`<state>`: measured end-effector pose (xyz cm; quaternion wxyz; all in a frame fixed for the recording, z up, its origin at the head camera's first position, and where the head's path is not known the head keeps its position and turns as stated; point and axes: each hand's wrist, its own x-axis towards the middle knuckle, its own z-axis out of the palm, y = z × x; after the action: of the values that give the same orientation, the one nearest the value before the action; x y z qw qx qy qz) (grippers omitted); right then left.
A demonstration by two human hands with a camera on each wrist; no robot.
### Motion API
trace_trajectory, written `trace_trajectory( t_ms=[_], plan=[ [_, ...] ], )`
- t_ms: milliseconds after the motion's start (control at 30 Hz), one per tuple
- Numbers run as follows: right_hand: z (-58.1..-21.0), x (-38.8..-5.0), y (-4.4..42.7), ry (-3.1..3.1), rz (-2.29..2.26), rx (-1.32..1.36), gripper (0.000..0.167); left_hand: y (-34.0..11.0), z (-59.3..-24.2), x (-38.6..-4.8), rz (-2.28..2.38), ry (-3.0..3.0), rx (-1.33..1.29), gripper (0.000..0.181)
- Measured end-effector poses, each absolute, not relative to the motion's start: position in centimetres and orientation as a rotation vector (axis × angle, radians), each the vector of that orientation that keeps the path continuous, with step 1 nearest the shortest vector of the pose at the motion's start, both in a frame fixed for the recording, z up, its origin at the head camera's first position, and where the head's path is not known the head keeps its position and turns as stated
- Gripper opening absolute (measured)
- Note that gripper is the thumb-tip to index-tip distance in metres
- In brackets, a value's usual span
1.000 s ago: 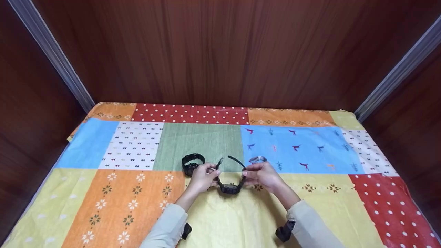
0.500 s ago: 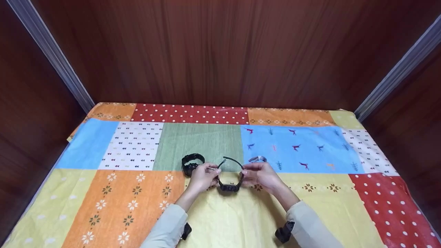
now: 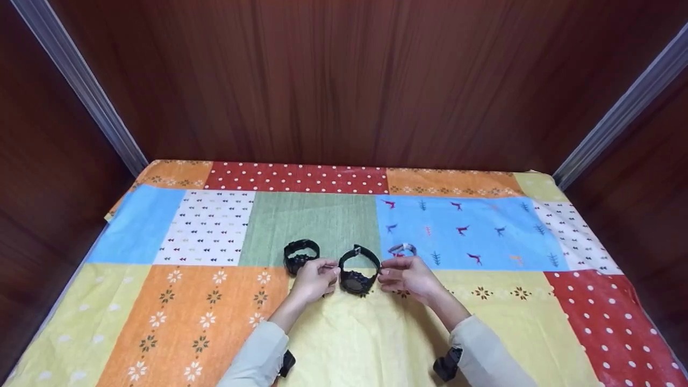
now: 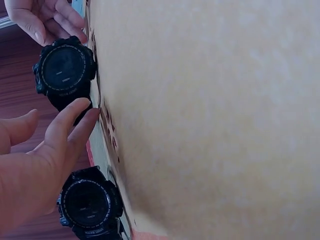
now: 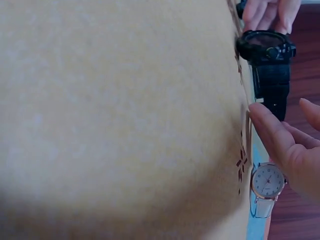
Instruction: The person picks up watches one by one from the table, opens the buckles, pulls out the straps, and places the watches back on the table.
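A black wristwatch (image 3: 355, 283) stands on the cloth between my hands, its strap curved into a ring behind the dial. At its left side is my left hand (image 3: 313, 280); in the left wrist view its fingers (image 4: 72, 122) are extended beside the strap, the thumb apart. My right hand (image 3: 413, 278) is at the other side, fingers (image 5: 270, 125) straight near the strap. Whether fingertips still touch the strap, I cannot tell. A second black wristwatch (image 3: 296, 263) stands left of my left hand. Behind my right hand is a small wristwatch (image 5: 267, 181) with a white dial and pale strap.
A patchwork-print cloth (image 3: 317, 220) covers the table. Dark wood panels (image 3: 322, 80) rise behind it and at both sides, with metal strips in the corners. Black wrist cameras (image 3: 447, 364) are worn at the sleeves.
Both hands have let go of the middle watch's strap and drawn slightly apart. The strap ends have come together into a ring, and the dial now tilts more upward.
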<state>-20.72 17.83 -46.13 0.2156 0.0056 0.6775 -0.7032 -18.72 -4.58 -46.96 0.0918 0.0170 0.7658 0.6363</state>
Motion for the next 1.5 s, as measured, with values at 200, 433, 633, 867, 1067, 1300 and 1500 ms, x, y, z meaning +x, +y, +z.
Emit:
trace_trajectory(
  t_ms=[200,433,633,867,1067,1300,1500],
  plan=[
    [-45.9,-20.7,18.4,1.897,-1.947,0.023,0.035,-4.9,-46.8,-18.6,1.898,2.270,0.064,0.029],
    [-45.4,-20.6,19.1,1.827,-1.999,-0.012,0.038,-5.3,-46.6,-18.4,1.891,2.308,0.095,0.031],
    [-44.9,-20.6,19.9,1.865,-1.993,-0.004,0.037,-5.4,-46.1,-18.3,1.897,2.317,0.077,0.030],
    [-44.8,-20.7,21.1,1.934,-1.963,-0.050,0.035,-5.4,-45.6,-18.1,1.989,2.278,0.043,0.028],
    [-44.4,-20.6,22.0,1.924,-1.972,-0.043,0.036,-5.2,-45.2,-18.0,1.971,2.284,0.052,0.028],
    [-44.2,-20.6,23.0,1.972,-1.966,-0.029,0.035,-4.9,-44.7,-18.0,1.996,2.288,0.034,0.026],
    [-44.3,-20.6,23.5,2.005,-1.947,-0.024,0.036,-4.4,-44.4,-18.0,2.041,2.292,0.071,0.024]
  ],
)
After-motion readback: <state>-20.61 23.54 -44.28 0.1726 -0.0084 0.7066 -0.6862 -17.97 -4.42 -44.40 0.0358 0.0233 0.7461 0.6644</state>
